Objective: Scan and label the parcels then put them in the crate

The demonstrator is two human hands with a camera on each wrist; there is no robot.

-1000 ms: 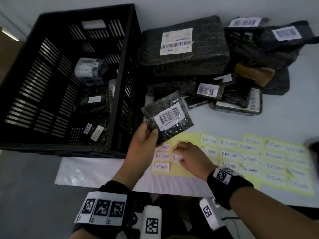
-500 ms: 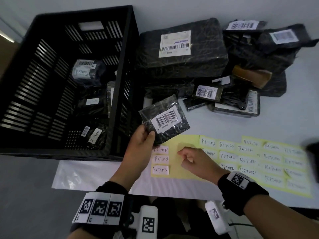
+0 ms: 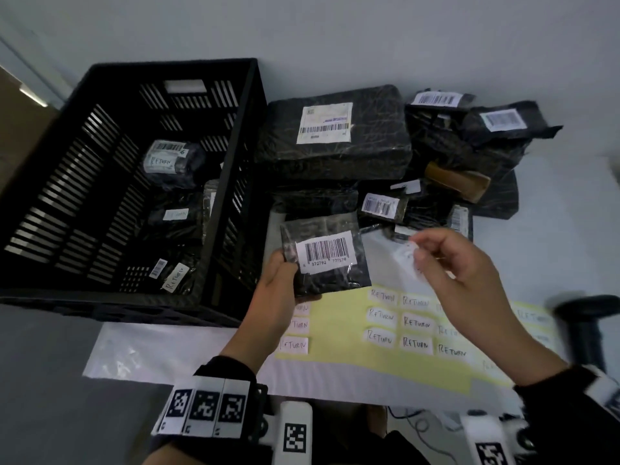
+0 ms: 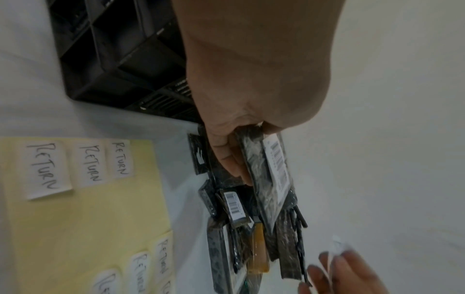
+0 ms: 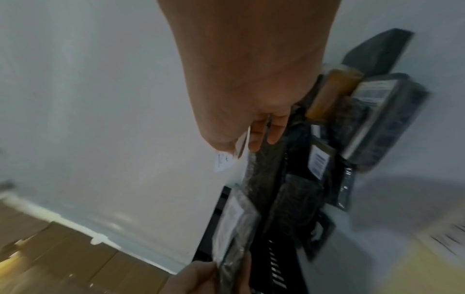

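Note:
My left hand (image 3: 278, 283) grips a small black parcel (image 3: 330, 280) by its left edge, its barcode label (image 3: 326, 251) facing up, just right of the black crate (image 3: 231, 182). The same parcel (image 4: 266, 179) shows edge-on in the left wrist view. My right hand (image 3: 446, 260) is lifted beside the parcel and pinches a white RETURN sticker (image 3: 407, 255), also seen as a sticker (image 5: 225, 159) under the thumb in the right wrist view. Below lies the yellow sheet (image 3: 335, 330) of RETURN stickers. Several labelled parcels (image 3: 167, 161) lie in the crate.
A pile of black wrapped parcels (image 3: 335, 135) fills the table behind my hands, with a brown item (image 3: 453, 179) among them. A dark scanner handle (image 3: 583, 327) stands at the right edge. A white sheet (image 3: 161, 354) lies under the yellow one.
My right hand has peeled a sticker off the yellow sheet and risen up and right, level with the parcel. The left hand has kept the parcel in about the same place.

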